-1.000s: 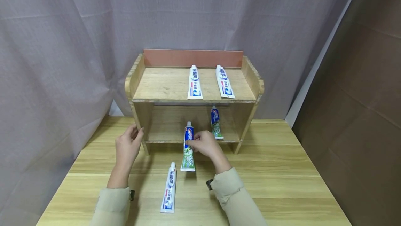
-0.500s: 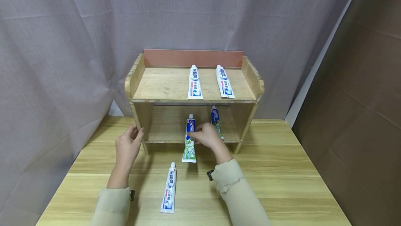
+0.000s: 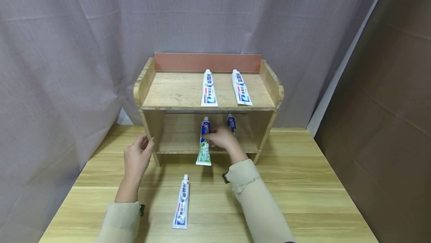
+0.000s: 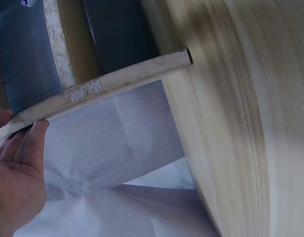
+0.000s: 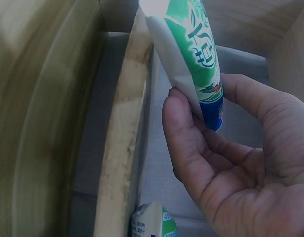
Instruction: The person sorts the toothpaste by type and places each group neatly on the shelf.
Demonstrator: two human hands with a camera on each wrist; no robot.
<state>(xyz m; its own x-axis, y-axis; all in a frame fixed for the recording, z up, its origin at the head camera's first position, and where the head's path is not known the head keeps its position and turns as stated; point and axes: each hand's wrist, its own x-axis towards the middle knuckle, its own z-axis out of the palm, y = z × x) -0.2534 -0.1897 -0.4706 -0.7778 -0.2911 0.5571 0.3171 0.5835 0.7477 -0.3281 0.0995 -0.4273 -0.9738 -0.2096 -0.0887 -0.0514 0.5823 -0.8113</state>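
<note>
In the head view my right hand (image 3: 223, 139) pinches a blue-and-green toothpaste tube (image 3: 204, 152), cap end toward the shelf and crimped end toward me. It hangs in front of the lower level of a small two-tier wooden shelf (image 3: 175, 90). The right wrist view has thumb and fingers on either side of this tube (image 5: 194, 54). My left hand (image 3: 137, 157) grips the front edge of the shelf's left side panel (image 4: 127, 75), thumb and fingers on opposite faces. A second blue-and-green tube (image 3: 231, 121) lies on the lower level, partly hidden behind my right hand.
Two white toothpaste tubes, one central (image 3: 209, 90) and one further right (image 3: 241, 89), lie on the top level. Another white tube (image 3: 181, 202) lies on the wooden table (image 3: 303, 198) between my forearms. A grey curtain (image 3: 215, 14) hangs behind the shelf.
My right hand has moved forward, carrying the blue-and-green tube from over the table to the lower level's front edge. The left hand has stayed on the side panel.
</note>
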